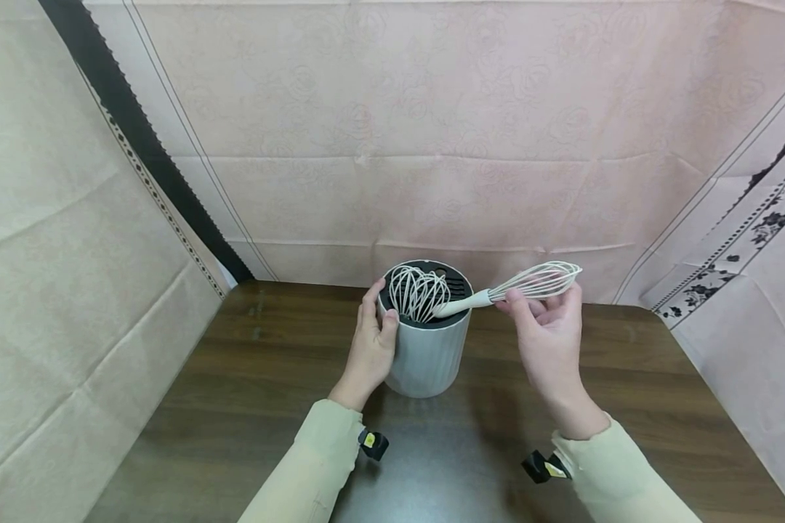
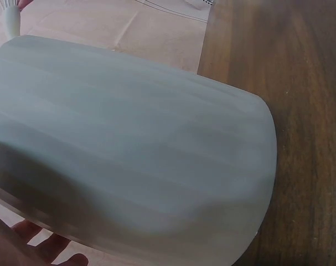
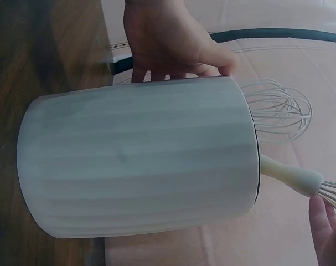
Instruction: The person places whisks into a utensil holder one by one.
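A grey ribbed utensil holder [image 1: 427, 363] with a black slotted top [image 1: 456, 283] stands on the table. My left hand [image 1: 371, 345] grips its left side near the rim, thumb in front. One whisk [image 1: 413, 289] stands in the holder with its wire head up. My right hand [image 1: 552, 341] pinches a second whisk [image 1: 536, 280] by its wires, to the right of the holder. Its pale handle [image 3: 292, 174] slants over the rim, and the handle's end overlaps the black top. In the right wrist view, fingertips [image 3: 318, 213] sit right where wires meet handle.
The brown wooden table [image 1: 248, 436] carries the holder near its back edge. Pale patterned cloth [image 1: 432, 131] hangs behind it, and more cloth [image 1: 59, 276] walls off the left and right sides.
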A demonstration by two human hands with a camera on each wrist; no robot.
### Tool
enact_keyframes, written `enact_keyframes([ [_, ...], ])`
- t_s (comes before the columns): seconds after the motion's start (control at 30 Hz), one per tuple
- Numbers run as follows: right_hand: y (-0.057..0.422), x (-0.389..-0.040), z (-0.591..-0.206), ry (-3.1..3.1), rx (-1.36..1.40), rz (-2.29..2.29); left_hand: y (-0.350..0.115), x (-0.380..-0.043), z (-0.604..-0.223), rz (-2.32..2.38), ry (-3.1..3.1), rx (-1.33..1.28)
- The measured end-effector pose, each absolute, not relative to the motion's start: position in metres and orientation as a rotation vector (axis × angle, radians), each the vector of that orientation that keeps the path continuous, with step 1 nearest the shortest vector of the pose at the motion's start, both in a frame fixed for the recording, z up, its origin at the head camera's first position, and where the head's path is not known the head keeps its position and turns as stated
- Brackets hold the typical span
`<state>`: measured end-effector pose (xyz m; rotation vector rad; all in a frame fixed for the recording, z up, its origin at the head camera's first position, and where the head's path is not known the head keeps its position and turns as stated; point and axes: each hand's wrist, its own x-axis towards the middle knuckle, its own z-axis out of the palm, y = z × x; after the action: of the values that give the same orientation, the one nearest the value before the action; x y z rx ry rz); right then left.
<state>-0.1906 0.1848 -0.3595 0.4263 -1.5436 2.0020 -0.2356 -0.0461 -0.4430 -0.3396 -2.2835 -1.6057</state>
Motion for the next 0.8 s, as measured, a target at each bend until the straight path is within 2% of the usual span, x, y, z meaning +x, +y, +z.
enact_keyframes([
  [0.23,0.179,-0.193,-0.362,-1.600,0.495,2.009,-0.046,-0.235,-0.442,-1.592,-2.289,-0.333],
  [0.8,0.171,-0.199,-0.363,-1.829,0.466,1.928,-0.046,-0.233,-0.441,-1.613,-2.308,-0.315],
])
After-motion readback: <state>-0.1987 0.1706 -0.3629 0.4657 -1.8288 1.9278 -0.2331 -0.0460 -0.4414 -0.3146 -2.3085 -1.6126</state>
